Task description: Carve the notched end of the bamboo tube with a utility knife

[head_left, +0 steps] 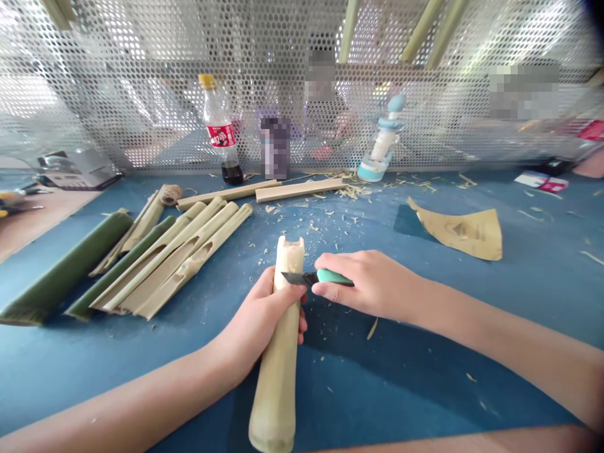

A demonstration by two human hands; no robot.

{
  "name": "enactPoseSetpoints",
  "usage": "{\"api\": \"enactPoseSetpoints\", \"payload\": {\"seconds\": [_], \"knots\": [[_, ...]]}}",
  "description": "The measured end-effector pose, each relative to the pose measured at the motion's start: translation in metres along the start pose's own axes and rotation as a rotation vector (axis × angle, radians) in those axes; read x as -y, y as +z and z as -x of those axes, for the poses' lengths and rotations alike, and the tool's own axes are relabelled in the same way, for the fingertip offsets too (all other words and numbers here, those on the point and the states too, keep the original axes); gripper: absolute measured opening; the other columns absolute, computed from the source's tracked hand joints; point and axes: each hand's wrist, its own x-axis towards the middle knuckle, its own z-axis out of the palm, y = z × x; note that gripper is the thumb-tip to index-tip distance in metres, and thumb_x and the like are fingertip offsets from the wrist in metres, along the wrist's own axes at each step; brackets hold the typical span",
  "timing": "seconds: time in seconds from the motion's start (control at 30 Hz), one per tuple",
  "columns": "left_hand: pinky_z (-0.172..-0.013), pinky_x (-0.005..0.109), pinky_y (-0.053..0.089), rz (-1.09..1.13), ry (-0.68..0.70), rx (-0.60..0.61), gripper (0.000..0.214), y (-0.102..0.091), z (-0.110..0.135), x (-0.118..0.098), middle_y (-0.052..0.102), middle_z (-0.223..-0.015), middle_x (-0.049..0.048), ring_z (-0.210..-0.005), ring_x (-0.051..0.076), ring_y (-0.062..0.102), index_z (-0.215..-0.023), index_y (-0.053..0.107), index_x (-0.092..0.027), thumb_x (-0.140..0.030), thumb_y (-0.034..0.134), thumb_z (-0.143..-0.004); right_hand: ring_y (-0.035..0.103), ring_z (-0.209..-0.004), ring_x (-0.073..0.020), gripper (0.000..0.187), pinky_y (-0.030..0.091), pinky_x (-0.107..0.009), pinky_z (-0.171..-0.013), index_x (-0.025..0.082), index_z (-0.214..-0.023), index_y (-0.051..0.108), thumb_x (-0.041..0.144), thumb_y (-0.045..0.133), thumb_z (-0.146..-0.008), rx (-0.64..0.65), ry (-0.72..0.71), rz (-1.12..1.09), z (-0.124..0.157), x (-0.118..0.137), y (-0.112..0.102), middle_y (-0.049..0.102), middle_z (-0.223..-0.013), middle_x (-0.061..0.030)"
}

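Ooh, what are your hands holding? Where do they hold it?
The left hand grips a piece of bamboo around its middle, below the notched end. The right hand holds a craft knife by its teal handle.

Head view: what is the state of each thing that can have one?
Bamboo tube, tilted, shaved, top end notched
Left hand, closed around the tube
Utility knife, black blade out, at the tube
Right hand, closed on the knife handle
Plastic bottle, upright, capped, dark liquid inside
Notched bamboo pieces, lying side by side
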Motion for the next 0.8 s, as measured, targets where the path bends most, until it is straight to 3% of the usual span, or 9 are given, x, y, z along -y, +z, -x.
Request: {"api": "enactPoseSetpoints", "payload": {"seconds": [0.23, 0.57, 0.8], "knots": [[-0.044, 0.026, 0.047, -0.019, 0.023, -0.002, 0.037, 0.004, 0.001, 0.002, 0.055, -0.064, -0.0002, -0.048, 0.015, 0.052, -0.095, 0.044, -0.02, -0.048, 0.064, -0.081, 0.061, -0.066, -0.0168, 0.045, 0.028, -0.026, -0.054, 0.025, -0.097, 0.057, 0.062, 0.032, -0.094, -0.046, 0.055, 0.154, -0.006, -0.001, 0.002, 0.068, -0.077, 0.0003], [-0.043, 0.027, 0.046, -0.01, 0.037, -0.049, 0.031, 0.005, -0.002, 0.0, 0.055, -0.079, 0.0018, -0.049, 0.013, 0.052, -0.093, 0.047, -0.02, -0.047, 0.059, -0.086, 0.064, -0.07, -0.0187, 0.059, 0.016, -0.027, -0.051, 0.023, -0.108, 0.058, 0.067, 0.022, -0.094, -0.174, 0.055, 0.411, -0.013, -0.006, 0.01, 0.071, -0.086, -0.0032], [-0.041, 0.026, 0.044, 0.016, 0.073, -0.034, 0.027, 0.003, 0.0, -0.001, 0.053, -0.071, -0.0003, -0.046, 0.013, 0.049, -0.09, 0.047, -0.02, -0.044, 0.057, -0.087, 0.065, -0.07, -0.0201, 0.063, 0.018, -0.027, -0.051, 0.021, -0.105, 0.058, 0.069, 0.02, -0.094, -0.191, 0.036, 0.426, -0.015, -0.005, 0.013, 0.071, -0.085, -0.0058]]}}
